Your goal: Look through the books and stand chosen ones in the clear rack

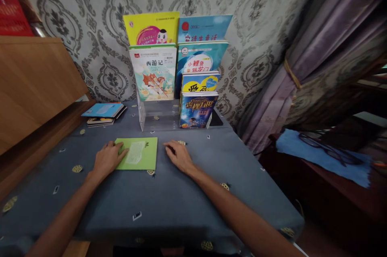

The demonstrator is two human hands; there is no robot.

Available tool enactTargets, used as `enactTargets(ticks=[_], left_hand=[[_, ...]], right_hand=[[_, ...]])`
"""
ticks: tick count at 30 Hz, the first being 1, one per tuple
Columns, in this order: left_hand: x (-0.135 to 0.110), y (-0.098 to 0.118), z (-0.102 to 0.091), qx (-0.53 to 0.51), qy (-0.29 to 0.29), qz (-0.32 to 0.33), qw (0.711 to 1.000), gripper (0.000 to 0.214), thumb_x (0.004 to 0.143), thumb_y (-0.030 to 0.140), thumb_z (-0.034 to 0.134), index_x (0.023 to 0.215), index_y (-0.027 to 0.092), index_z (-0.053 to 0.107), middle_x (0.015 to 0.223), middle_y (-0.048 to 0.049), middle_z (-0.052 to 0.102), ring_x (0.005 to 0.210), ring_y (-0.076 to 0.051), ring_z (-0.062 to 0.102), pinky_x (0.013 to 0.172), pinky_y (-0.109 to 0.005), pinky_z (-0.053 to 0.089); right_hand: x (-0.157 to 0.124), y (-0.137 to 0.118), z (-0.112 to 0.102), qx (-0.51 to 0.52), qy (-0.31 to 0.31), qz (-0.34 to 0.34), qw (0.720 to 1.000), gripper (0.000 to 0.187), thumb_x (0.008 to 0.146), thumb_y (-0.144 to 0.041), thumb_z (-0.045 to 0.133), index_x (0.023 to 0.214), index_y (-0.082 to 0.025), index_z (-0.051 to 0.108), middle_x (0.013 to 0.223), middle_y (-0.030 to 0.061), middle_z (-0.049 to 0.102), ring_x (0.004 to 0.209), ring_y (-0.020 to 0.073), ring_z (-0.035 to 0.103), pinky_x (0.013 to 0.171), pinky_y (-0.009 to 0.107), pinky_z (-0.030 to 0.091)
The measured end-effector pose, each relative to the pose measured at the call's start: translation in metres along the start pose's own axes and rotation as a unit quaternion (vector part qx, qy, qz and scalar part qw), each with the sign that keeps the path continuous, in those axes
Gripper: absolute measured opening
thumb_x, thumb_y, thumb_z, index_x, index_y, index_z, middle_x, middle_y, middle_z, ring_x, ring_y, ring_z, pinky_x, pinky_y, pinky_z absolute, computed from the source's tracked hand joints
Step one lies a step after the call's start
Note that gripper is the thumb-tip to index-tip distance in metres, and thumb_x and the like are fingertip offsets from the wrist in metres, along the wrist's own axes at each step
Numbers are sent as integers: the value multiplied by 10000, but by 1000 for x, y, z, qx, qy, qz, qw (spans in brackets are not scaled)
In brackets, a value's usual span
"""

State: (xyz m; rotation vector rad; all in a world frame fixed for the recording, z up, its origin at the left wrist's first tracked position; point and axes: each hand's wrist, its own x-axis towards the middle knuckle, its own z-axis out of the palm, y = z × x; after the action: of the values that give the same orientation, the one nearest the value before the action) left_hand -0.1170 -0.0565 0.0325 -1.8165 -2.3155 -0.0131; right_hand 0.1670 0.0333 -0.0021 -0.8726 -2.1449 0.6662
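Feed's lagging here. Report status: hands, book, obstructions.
Left hand open, on green booklet, left edge. Right hand open on tablecloth, just right of it. Nothing blocking; book rack behind, apart.

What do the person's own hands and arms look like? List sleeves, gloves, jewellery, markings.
The left hand and right hand are bare: no gloves, and no ring, watch or bracelet that I can make out. The left forearm and right forearm are uncovered down to the picture's bottom edge, so no sleeve shows. No markings visible.
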Motion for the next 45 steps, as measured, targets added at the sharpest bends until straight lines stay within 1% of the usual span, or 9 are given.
enactTargets(ticks=[4,9,13,17,22,26,30,34,45], left_hand=[[-5,16,0,-4,5,31,1000,436,949,514,416,1147,244,695,1054,-126,633,962,-278,638,731,-333,491],[-10,37,-5,-26,1,77,997,374,951,483,450,1110,255,701,962,-97,618,898,-243,635,680,-300,449],[-14,57,-15,-51,-13,119,992,328,955,452,466,1077,262,704,928,-82,608,829,-218,629,651,-295,428],[-15,80,-13,-58,35,190,979,301,961,405,469,909,223,703,905,-101,629,903,-252,611,745,-353,467],[-11,101,12,-135,107,281,944,312,969,298,434,1190,193,630,1213,-114,655,1110,-240,602,964,-395,474],[-9,99,20,-151,93,278,944,354,978,304,424,1251,177,611,1316,-120,634,1206,-241,587,1031,-411,459],[-13,94,8,-114,68,247,960,379,995,319,396,1271,167,607,1375,-131,603,1267,-256,560,1059,-437,441],[-18,91,-1,-71,45,208,975,405,995,328,407,1300,134,590,1402,-144,582,1270,-278,562,1050,-448,445],[-19,95,0,-59,24,178,982,439,991,323,384,1347,137,563,1441,-146,545,1325,-296,514,1061,-472,423]], right_hand=[[-3,-3,-1,-4,7,-51,999,243,911,-180,490,1050,-190,689,1072,106,708,1035,242,624,971,419,459],[-7,-6,-1,-22,-4,-83,996,228,890,-157,520,1030,-199,694,1101,96,716,1056,234,639,994,423,462],[-9,-10,-3,-57,-42,-92,993,226,899,-173,538,1052,-182,704,1144,120,711,1086,249,642,974,423,482],[-12,-13,-5,-94,-95,-107,985,314,908,-205,563,1206,-174,660,1290,140,653,1222,265,586,1057,442,441],[-15,-11,-2,-119,-129,-107,979,468,940,-292,549,1373,-114,546,1409,202,557,1361,294,474,1151,479,345],[-16,-10,-3,-148,-136,-70,977,519,958,-359,525,1421,-127,497,1478,196,486,1419,296,401,1175,510,300],[-18,-14,-11,-218,-141,-3,966,552,979,-378,480,1443,-79,459,1519,202,428,1452,287,345,1202,485,253],[-22,-13,-20,-254,-141,39,956,548,994,-379,431,1454,-81,443,1542,181,399,1455,280,340,1201,484,257],[-38,0,-24,-267,-126,52,954,558,1008,-414,357,1477,-116,408,1562,167,374,1462,277,323,1185,519,271]])
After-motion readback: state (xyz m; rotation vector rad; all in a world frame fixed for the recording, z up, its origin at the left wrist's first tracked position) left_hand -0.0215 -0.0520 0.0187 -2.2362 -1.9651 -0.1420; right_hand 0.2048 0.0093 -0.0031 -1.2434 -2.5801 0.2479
